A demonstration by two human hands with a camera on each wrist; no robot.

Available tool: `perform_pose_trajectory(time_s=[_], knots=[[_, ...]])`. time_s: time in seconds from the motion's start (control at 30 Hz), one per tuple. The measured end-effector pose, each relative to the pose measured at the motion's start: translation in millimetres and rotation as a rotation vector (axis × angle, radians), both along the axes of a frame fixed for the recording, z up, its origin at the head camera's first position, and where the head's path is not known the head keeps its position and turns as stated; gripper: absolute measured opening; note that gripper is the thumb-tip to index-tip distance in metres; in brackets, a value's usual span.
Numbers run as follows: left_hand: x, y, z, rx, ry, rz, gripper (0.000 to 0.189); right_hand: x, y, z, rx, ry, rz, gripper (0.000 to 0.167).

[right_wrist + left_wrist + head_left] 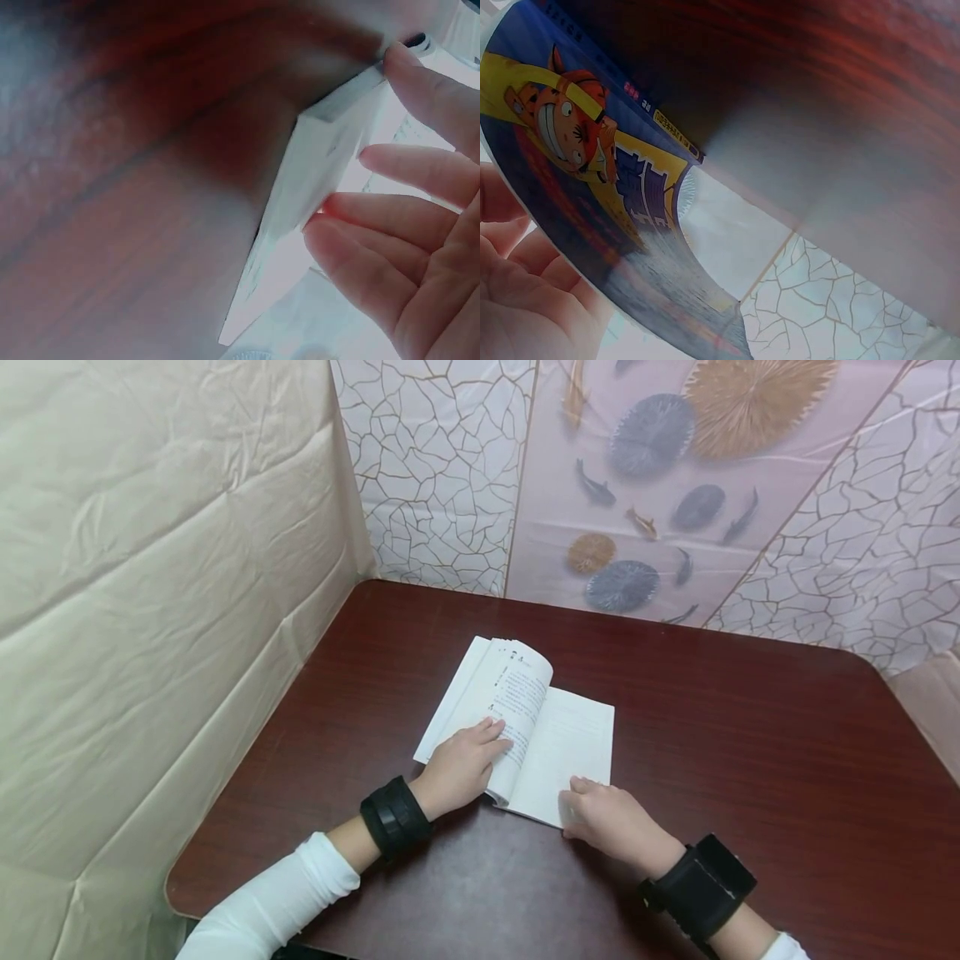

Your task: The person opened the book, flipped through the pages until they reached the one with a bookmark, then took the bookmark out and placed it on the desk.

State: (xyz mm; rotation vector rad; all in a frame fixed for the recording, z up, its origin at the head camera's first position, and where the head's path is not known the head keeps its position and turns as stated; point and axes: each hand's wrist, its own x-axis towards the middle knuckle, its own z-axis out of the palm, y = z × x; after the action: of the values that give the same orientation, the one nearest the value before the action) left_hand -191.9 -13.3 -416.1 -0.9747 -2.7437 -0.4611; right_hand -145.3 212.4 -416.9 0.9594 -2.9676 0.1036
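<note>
An open book (558, 752) lies on the table, its left-hand pages bowed up in a curve. My left hand (459, 768) rests on those printed pages with fingers extended. From below, the left wrist view shows the lifted blue-and-yellow cover (641, 172) with a cartoon face, and my left hand (532, 285) on the far side of it. At the lower right corner of the book is my right hand (611, 818), fingers loosely bent. In the right wrist view, its fingertips (322, 225) are spread along the pale right-hand page (322, 161), right at its edge.
The dark red-brown table (750, 760) has rounded corners. A cream cloth (165, 568) hangs along its left side, and a patterned sheet (442, 468) covers the wall behind. Black bands (395, 817) are strapped on both wrists.
</note>
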Motion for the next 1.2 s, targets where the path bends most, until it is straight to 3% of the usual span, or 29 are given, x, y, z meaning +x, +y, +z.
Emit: perform_pose_trajectory(time_s=[0.23,0.4,0.5,0.63,0.83,1.03,1.2], knots=[[-0.1,0.8,0.2,-0.02,-0.004,0.001,0.034,-1.2,5.1,6.4,-0.048,-0.101,0.059,0.022],[0.4,2.0,0.5,-0.008,0.006,0.001,0.033,-1.5,5.2,10.4,-0.069,-0.087,0.035,0.026],[1.1,3.2,-0.3,-0.002,0.032,-0.007,0.031,-1.4,4.3,12.0,-0.082,-0.02,0.005,0.02],[3.0,4.8,-0.2,-0.01,0.048,-0.019,0.033,-2.0,2.2,13.7,-0.14,0.171,0.007,0.012],[6.9,8.5,2.7,-0.074,0.027,-0.014,0.061,-7.3,-5.1,21.3,-0.32,0.437,0.092,0.008],[9.3,12.3,-2.1,-0.119,0.031,0.022,0.069,-10.0,-15.4,26.5,-0.474,0.527,0.094,0.015],[12.1,16.2,-5.4,-0.124,0.07,0.074,0.058,-8.7,-16.8,24.6,-0.558,0.551,-0.068,0.042]])
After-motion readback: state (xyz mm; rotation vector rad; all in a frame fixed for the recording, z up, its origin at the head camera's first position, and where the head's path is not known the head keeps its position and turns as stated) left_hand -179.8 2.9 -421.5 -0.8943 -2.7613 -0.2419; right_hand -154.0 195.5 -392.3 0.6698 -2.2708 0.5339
